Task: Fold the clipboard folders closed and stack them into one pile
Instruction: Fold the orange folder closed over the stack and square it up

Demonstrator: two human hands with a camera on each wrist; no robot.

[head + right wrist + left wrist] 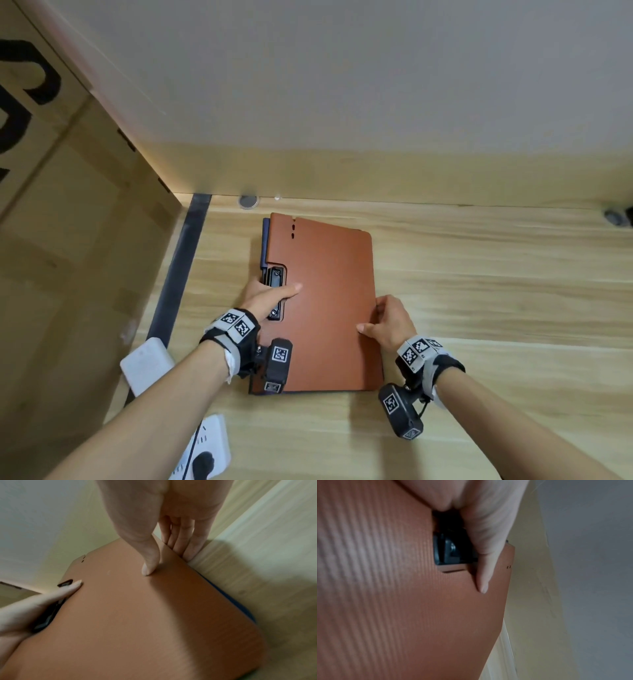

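A closed brown clipboard folder (329, 301) lies on the wooden table (496, 291), on top of a blue folder (264, 243) whose edge shows at the left and, in the right wrist view, along the right side (240, 601). My left hand (274, 294) grips the brown folder's left edge at the black clip (276, 277), with the thumb (483, 574) flat on the cover. My right hand (387, 318) pinches the right edge, with its thumb (149, 568) on top and its fingers (185, 540) down along the side.
A large cardboard box (68, 240) stands close on the left. Beside it are a white block (147, 363) and a white power strip (205, 448) near the front edge. A small round silver fitting (248, 202) sits at the wall behind the folders.
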